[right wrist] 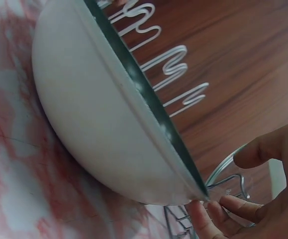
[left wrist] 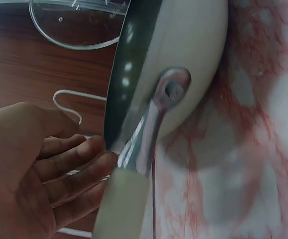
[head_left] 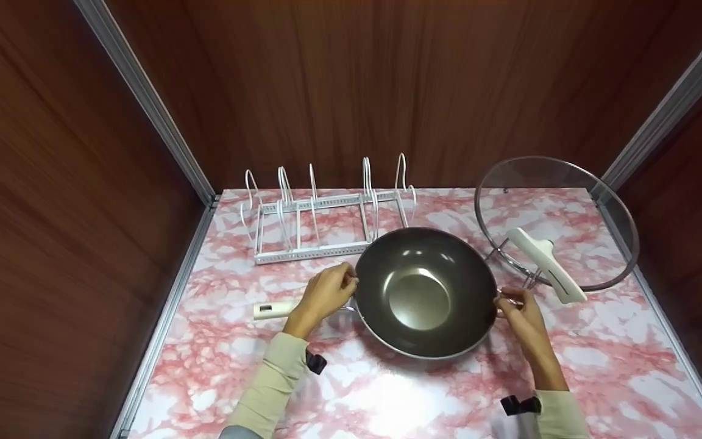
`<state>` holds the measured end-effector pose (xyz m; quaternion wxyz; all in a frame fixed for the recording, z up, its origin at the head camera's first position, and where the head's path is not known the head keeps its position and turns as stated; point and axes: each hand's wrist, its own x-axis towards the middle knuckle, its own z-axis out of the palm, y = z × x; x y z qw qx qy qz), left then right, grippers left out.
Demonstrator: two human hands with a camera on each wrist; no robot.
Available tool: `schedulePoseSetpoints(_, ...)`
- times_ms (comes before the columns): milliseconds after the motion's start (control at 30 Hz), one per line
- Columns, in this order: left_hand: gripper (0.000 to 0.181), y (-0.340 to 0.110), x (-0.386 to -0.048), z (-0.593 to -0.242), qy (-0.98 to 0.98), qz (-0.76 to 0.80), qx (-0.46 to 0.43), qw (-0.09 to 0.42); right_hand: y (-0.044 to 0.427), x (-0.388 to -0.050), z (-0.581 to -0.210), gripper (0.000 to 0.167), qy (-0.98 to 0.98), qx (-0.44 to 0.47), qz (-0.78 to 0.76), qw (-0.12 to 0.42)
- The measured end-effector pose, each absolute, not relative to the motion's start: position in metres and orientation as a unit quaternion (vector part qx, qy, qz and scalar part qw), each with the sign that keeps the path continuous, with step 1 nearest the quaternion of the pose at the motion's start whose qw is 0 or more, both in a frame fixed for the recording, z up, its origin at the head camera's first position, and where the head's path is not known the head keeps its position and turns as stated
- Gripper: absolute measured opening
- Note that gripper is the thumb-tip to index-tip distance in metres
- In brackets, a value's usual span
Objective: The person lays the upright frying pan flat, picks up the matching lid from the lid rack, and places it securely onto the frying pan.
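Observation:
A wok (head_left: 425, 292) with a dark inside and pale outside sits on the marbled table, its cream handle (head_left: 275, 310) pointing left. My left hand (head_left: 326, 289) is at the left rim beside the handle's metal neck. In the left wrist view that hand (left wrist: 49, 174) has loosely bent fingers close to the rim, its thumb apart from it. On the opposite side, my right hand (head_left: 520, 314) touches the rim. The right wrist view shows its fingertips (right wrist: 202, 219) under the rim edge and the thumb away from it.
Behind the wok stands a white wire rack (head_left: 314, 250) with upright loops. At the right, a glass lid (head_left: 595, 244) with a cream handle (head_left: 546, 265) leans upright on a metal wire stand (head_left: 497, 249). Brown wood-grain panels (head_left: 326, 91) enclose the table.

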<state>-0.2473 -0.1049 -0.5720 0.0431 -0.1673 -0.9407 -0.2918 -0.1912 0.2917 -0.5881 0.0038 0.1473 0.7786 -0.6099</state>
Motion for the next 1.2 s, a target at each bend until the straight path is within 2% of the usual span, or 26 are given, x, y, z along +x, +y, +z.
schedulePoseSetpoints(367,0.015,-0.075,-0.259,-0.564,-0.916,-0.356,-0.185,0.029,0.292,-0.197,-0.577,0.036,0.814,0.133,-0.563,-0.055)
schedulePoseSetpoints(667,0.019,-0.049,-0.272,-0.567,-0.905,-0.377,-0.198,0.026,0.295,-0.202,-0.571,0.030,0.811,0.116,-0.570,-0.065)
schedulePoseSetpoints(933,0.018,-0.027,-0.282,-0.567,-0.869,-0.446,-0.213,-0.011,0.300,-0.206,-0.568,0.028,0.818,0.108,-0.561,-0.064)
schedulePoseSetpoints(1200,0.018,0.001,-0.294,-0.559,-0.885,-0.414,-0.215,0.006,0.308,-0.211,-0.559,0.027,0.835,0.088,-0.534,-0.098)
